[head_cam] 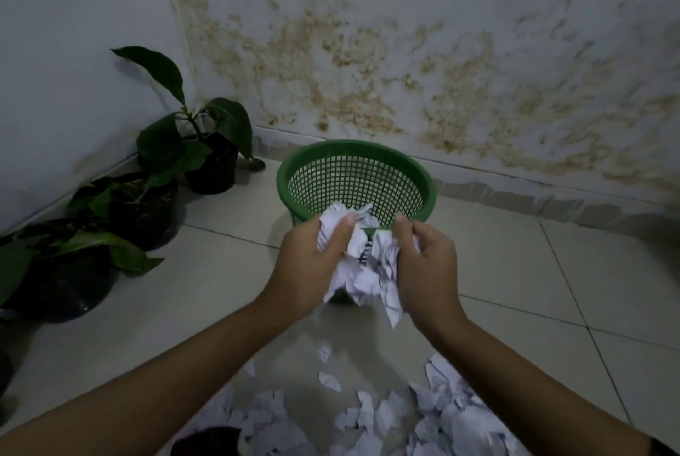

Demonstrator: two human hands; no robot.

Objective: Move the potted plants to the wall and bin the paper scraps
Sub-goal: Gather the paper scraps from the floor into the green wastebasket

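Note:
A bunch of white paper scraps (362,268) is pressed between my left hand (309,268) and my right hand (428,268), just above the near rim of a green mesh bin (353,150). The bin stands on the tiled floor close to the stained wall. Several more paper scraps (434,415) lie scattered on the floor below my forearms. Three potted plants in black pots stand in a row along the left wall: one in the corner (211,165), one in the middle (147,212), one nearest me (62,282).
The white wall (441,51) behind the bin has brown stains and a tiled skirting. A dark round object (206,441) sits at the bottom edge among the scraps. Pale floor tiles (552,271) stretch to the right of the bin.

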